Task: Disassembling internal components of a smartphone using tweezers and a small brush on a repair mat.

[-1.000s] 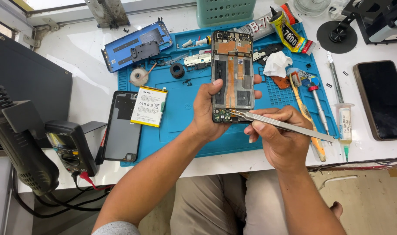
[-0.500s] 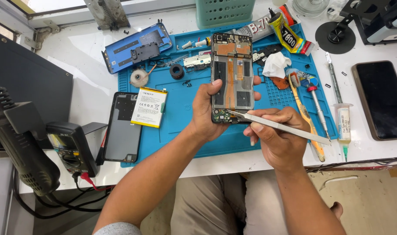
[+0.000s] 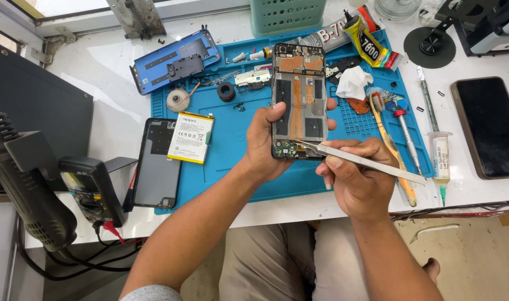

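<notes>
Head view: your left hand (image 3: 268, 146) clamps the opened phone (image 3: 299, 100) (back off); your right hand (image 3: 357, 178) pinches tweezers (image 3: 361, 160) at its lower board, above the blue mat (image 3: 232, 139).

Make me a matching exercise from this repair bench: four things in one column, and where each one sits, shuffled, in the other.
1. opened phone
2. tweezers
3. battery
4. syringe

A. flat on the blue mat, left of the hands
B. held in the right hand
C. on the white table, beyond the mat's right edge
D. held in the left hand

Pairs: 1-D, 2-B, 3-A, 4-C
</notes>
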